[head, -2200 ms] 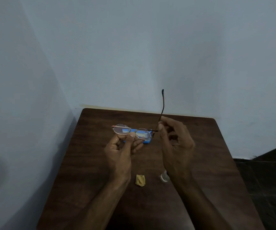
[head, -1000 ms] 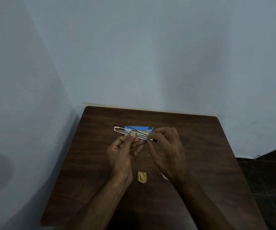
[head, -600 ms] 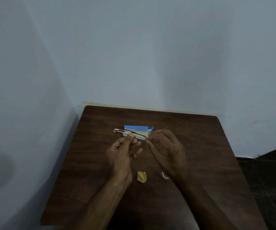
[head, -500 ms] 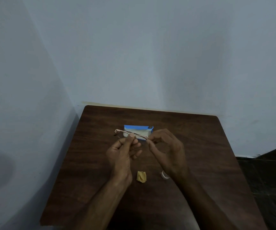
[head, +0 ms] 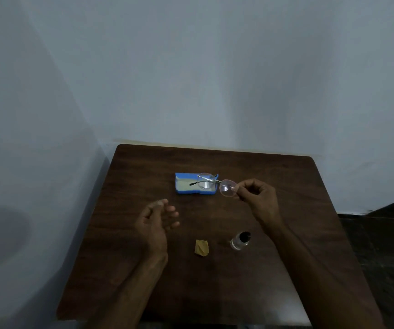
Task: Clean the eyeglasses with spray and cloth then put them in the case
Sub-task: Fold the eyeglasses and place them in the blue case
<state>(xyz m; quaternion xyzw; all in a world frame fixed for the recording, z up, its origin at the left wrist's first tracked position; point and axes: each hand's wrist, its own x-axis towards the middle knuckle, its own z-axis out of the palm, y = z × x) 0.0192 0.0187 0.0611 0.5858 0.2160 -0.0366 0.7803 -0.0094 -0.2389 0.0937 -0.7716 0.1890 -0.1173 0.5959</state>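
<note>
Glasses (head: pixel 217 185), folded, sit over the right end of the open blue case (head: pixel 186 187), with 1 lens past its edge. The right hand (head: pixel 260 200) pinches the frame's right end in curled fingers (head: pixel 243 189). The left hand (head: pixel 155 222) hovers above the counter (head: pixel 286 269), fingers relaxed, holding nothing. A yellow cloth (head: pixel 201 248) and a spray bottle (head: pixel 239 241) lie nearer, apart.

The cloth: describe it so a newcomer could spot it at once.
On the dark wooden table, look just nearer to the person than its centre. The cloth is a small crumpled mustard-yellow wad. It lies free, just left of the clear, black-capped spray bottle.
</note>
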